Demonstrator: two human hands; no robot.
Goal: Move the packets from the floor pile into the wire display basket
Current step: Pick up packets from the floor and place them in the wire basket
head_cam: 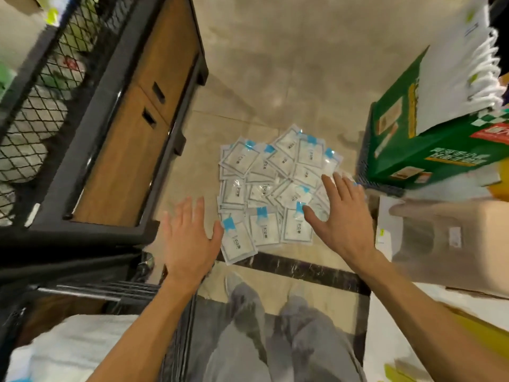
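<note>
A pile of several clear packets with white inserts and blue tabs point(271, 186) lies spread on the tiled floor ahead of me. My left hand point(190, 238) hovers at the pile's near left edge, fingers spread, holding nothing. My right hand point(340, 216) is over the pile's right side, also flat with fingers apart and empty. The black wire display basket point(35, 86) stands at the left on a wood-panelled stand point(137, 128), with bagged goods visible through its mesh.
A green carton point(429, 150) with white paper bags point(462, 64) on top stands at the right, beside a taped cardboard box point(451, 244). A dark strip in the floor point(297, 268) runs in front of my legs. White packages point(68, 348) lie lower left.
</note>
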